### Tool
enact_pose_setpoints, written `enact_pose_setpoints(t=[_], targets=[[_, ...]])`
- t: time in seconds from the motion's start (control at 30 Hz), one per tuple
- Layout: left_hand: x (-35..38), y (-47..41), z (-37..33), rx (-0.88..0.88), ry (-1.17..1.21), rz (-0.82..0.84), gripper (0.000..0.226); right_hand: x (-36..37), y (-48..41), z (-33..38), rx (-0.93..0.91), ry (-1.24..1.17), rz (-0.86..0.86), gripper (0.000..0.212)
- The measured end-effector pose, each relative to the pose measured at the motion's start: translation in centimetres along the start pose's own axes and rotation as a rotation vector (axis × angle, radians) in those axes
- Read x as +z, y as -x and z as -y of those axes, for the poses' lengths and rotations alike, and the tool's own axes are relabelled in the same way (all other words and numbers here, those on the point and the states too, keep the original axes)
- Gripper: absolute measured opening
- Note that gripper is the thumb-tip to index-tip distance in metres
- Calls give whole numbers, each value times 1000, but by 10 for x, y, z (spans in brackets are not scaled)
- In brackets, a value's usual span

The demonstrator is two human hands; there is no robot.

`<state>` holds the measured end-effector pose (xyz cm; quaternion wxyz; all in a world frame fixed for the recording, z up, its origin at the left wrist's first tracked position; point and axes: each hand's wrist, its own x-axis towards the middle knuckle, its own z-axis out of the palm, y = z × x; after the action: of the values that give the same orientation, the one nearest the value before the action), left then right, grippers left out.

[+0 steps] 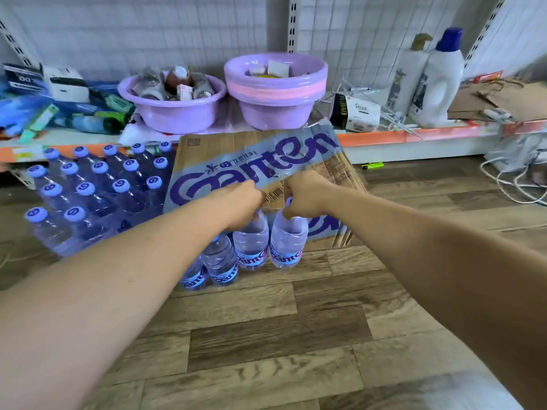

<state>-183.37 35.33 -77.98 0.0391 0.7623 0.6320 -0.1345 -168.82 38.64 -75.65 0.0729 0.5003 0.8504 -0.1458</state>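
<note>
Just before the cardboard box [219, 143], over open wood floor [266, 335], four water bottles [251, 244] hang bunched. The left hand [245, 202] and right hand [302, 196] clench their necks, likely to carry several at once. Left of the box sits a wrapped bottle pack [97, 187]. Behind the box, the shelf edge [384, 139] and purple basins [174, 110] block forward travel.

Our arms stretched forward, downward; left hand [245, 202], right hand [302, 193] close together, knuckles up, fingers curled gripping.
</note>
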Motion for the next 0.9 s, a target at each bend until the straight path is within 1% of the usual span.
enact_pose_setpoints(t=[0.17,0.33,0.43,0.53,0.6,0.67,0.8,0.83,0.9], targets=[[37,-6,1,-12,79,44,32,32,-16,-1,3,1,50,37],[56,-14,0,-5,36,71,40,49,-31,-1,32,3,21,33],[67,-18,4,-9,93,90,41,54,-37,-2,32,11,-5,34],[66,-20,6,-1,155,69,29,60,-40,-3,22,39,2,35],[65,-20,8,7,179,47,27,64,-41,-2,23,45,6,35],[66,-18,8,8,194,34,31,66,-40,-1,24,58,11,38],[68,-15,13,24,193,26,47,62,-41,-1,29,119,19,38],[67,-15,16,18,214,22,50,60,-42,-1,38,140,-3,39],[64,-12,25,-15,313,-22,49,54,-44,2,43,157,-87,40]])
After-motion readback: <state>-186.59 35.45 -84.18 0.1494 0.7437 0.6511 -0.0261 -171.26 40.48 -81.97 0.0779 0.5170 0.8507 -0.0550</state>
